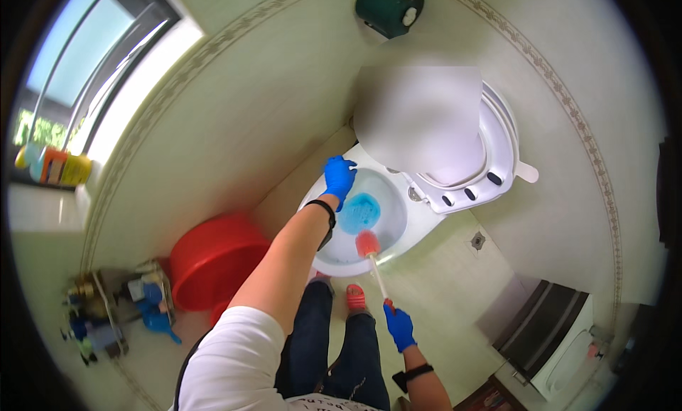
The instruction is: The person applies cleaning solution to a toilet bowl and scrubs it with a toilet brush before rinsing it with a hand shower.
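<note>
In my blue-gloved right hand (400, 328) is the handle of a toilet brush (379, 276). Its red head (367, 243) rests inside the near right part of the toilet bowl (399, 211), against the inner wall. Blue water (359, 213) lies at the bottom of the bowl. My left hand (340, 176), also gloved in blue, is over the bowl's far left rim with its fingers curled. A small white bit shows at its fingers, but what it holds, if anything, cannot be made out. The toilet seat and lid (497, 152) are raised.
A red tub (217, 258) stands left of the toilet, beside racks of bottles (145, 297). Bottles (60, 166) sit on the windowsill. A green dispenser (387, 9) hangs on the far wall. A floor drain (478, 241) and a sink (565, 365) lie to the right.
</note>
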Demonstrator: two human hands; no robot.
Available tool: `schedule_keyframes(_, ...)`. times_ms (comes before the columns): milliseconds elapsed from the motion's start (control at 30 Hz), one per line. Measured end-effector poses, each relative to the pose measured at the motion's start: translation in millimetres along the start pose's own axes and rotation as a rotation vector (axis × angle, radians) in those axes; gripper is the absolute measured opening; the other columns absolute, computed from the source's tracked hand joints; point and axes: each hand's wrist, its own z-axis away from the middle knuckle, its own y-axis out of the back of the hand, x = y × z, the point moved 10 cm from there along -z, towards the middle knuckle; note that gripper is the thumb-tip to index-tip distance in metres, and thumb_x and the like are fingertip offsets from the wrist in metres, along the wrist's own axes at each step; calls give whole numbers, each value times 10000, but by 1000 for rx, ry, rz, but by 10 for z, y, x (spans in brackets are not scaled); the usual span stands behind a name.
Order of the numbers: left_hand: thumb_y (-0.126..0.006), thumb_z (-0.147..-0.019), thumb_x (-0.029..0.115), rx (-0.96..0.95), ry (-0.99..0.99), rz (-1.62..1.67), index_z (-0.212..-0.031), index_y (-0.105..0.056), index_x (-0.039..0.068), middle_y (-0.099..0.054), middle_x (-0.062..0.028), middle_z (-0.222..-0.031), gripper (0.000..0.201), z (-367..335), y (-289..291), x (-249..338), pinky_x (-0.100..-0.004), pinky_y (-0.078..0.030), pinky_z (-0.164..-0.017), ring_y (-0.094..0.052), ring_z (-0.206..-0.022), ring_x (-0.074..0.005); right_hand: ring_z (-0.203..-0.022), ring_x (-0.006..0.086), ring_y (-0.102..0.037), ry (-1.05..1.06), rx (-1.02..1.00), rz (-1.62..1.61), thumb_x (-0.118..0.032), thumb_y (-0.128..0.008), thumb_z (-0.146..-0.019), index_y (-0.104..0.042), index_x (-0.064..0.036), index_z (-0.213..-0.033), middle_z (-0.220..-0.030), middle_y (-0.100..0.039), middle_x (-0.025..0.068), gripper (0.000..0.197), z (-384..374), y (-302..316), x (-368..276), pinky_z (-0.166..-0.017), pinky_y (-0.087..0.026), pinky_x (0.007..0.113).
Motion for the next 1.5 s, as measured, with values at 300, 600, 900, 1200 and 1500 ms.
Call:
schedule_keyframes(300, -607, -648, 243, 3, -139, -103, -921, -587, 128, -536, -95, -809, 296, -785, -1069, 183, -376, -411, -647, -490, -796, -266, -659, 344, -542, -265, -117, -298, -538, -427, -743, -535, -5, -682, -664, -552, 200, 547, 394, -625, -164, -582, -407, 389)
schedule_keyframes(600, -566, -667, 114, 4, -230, 319, -683, -598, 57, -547, -106, -718, 67, -659, -696, 140, -367, -405, -638, -492, -741, -289, -670, 357, -537, -269, -126, -287, -520, -414, -754, -534, -10, -683, -676, -552, 205, 529, 527, -608, -438, -591, -408, 399)
schedule_keyframes(900, -607, -641, 156, -304, -306, 36, -694, -624, 108, -511, -92, -900, 74, 805, -377, -267, -377, -381, -713, -450, -876, -278, -660, 367, -535, -263, 28, -230, -523, -402, -761, -534, -12, -651, -653, -547, 209, 539, 439, -88, -354, -574, -401, 411)
schedule_keyframes(1200, -629, -625, 334, -156, -169, -295, -918, -607, 144, -326, -119, -1244, 350, 1400, -506, -406, -652, -53, -871, -197, -1190, -336, -642, 365, -537, -101, 167, 3, -517, -413, -761, -542, -32, -690, -653, -550, 203, 506, -16, 680, -274, -569, -410, 427)
schedule_keyframes(1500, -616, -648, 402, -73, 339, -276, -1272, -232, 166, -150, -112, -1338, 769, 2442, 608, -1211, -607, -58, -907, -114, -1229, -322, -534, 329, -541, 210, 371, 335, -509, -383, -779, -532, -41, -683, -573, -551, 160, 500, -776, 1757, 146, -488, -422, 411)
